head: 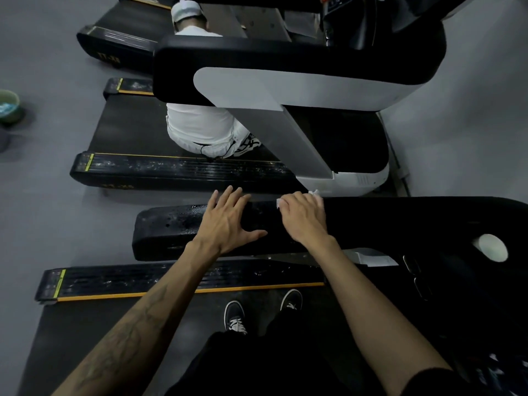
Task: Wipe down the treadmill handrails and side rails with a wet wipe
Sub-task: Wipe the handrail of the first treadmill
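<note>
Both forearms are reaching forward from the lower edge of the view toward the black handrail (371, 221). The left hand (225, 221) is lying flat on top of the handrail, fingers straight and spread, thumb splayed toward the right, holding nothing. The right hand (304, 215) is resting palm down just beside it, fingers curled over the wet wipe (278, 202) and pressing it against the rail; white edges of the wipe are showing at the fingertips.

The handrail's long axis is running left to right across the view, with its rounded free end (143, 232) pointing left. That end section is showing droplets.

The side rail (183, 280), black with an orange edge strip, is lying parallel below the handrail. Beyond the handrail's far edge, a strip of grey floor (51, 201) is separating it from the neighbouring treadmill (177, 170), where another person (200, 127) in white is crouching.
</note>
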Demonstrator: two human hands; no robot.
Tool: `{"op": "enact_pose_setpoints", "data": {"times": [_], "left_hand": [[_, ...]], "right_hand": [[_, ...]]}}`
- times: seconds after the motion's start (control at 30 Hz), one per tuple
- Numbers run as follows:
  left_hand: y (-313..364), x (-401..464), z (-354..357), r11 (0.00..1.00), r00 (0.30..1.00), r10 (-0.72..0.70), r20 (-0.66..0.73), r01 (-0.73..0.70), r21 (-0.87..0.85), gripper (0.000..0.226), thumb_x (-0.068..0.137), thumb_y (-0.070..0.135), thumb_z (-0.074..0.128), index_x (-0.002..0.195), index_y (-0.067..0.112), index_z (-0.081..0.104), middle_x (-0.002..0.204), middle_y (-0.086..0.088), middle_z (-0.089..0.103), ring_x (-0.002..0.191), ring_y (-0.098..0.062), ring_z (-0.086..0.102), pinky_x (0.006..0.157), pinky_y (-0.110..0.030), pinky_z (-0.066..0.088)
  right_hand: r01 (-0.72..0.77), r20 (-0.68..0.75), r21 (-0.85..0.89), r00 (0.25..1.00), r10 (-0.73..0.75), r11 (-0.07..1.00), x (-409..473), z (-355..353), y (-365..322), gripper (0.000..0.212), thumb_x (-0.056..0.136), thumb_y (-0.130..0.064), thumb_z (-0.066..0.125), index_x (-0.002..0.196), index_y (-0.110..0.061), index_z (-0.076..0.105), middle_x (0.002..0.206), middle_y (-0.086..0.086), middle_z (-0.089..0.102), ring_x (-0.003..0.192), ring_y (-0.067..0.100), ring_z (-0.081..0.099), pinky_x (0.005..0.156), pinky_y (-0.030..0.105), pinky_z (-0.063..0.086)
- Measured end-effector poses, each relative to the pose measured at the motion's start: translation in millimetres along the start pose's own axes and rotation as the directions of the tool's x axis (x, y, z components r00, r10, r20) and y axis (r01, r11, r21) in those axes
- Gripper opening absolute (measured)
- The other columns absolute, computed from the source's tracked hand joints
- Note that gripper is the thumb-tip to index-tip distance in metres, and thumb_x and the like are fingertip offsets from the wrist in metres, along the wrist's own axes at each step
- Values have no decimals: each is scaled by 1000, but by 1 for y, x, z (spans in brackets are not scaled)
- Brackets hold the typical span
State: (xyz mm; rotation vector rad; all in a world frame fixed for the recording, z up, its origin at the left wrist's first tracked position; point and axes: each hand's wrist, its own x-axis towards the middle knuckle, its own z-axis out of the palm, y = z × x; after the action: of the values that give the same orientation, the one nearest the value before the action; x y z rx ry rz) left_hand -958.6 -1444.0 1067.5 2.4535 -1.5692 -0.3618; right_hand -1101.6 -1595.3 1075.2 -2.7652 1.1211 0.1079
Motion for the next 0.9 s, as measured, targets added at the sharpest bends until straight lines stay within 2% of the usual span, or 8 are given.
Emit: {"op": "enact_pose_setpoints", "data": {"times": [0.17,0.3,0.4,0.5,0.6,0.73,0.83,0.9], "left_hand": [[-5,-4,3,999,999,-35,-3,35,13,119,66,96,24,157,20,35,164,-5,35,155,-24,23,127,-44,13],[-6,-7,6,999,999,-34,-21,34,4,117,67,94,27,155,17,41,156,-5,47,148,-25,37,124,-45,19],[-6,-5,4,999,999,-28,-36,29,19,112,70,93,30,151,17,46,149,-4,54,140,-25,46,119,-44,26],[-6,-6,7,999,997,-32,-64,33,16,108,72,91,34,147,16,50,146,-5,57,137,-26,50,115,-45,32],[-6,-7,8,999,998,-37,-57,38,13,107,72,91,36,147,16,50,147,-4,56,137,-25,49,115,-44,32],[-6,-6,7,999,998,-37,-58,37,1,107,72,91,37,146,15,52,146,-4,57,136,-25,51,114,-44,34],[-5,-6,7,999,998,-39,-46,39,9,108,72,91,36,147,15,50,147,-4,56,138,-25,49,115,-44,33],[-5,-6,6,999,998,-41,-39,42,14,107,73,91,35,148,16,50,148,-4,55,138,-25,48,115,-44,32]], "right_hand": [[72,32,29,997,-73,997,5,4,-30,43,109,-38,28,129,-25,64,129,1,65,126,25,53,120,44,17],[230,-123,118,969,-215,966,-16,7,-6,48,105,-38,29,138,-25,61,133,-4,63,128,18,52,116,36,26],[134,-137,91,983,-121,987,-19,7,14,58,101,-44,22,139,-21,61,134,-1,63,130,20,52,119,43,30],[-7,-76,6,997,7,1000,-11,6,-7,67,98,-44,9,129,-23,65,127,1,66,124,23,54,121,48,21],[-39,-31,-19,999,38,999,-1,7,-31,55,106,-41,18,120,-23,68,121,3,67,120,25,55,122,48,13],[86,2,51,996,-86,995,0,8,-38,44,109,-38,28,134,-25,61,132,2,63,127,25,51,122,45,14],[216,-77,112,975,-208,970,-12,9,-15,53,103,-42,24,141,-26,58,135,-2,61,132,21,49,121,43,22],[201,-113,73,975,-192,977,-15,9,3,54,101,-43,24,139,-26,59,133,-2,62,130,21,50,121,46,25]]}}
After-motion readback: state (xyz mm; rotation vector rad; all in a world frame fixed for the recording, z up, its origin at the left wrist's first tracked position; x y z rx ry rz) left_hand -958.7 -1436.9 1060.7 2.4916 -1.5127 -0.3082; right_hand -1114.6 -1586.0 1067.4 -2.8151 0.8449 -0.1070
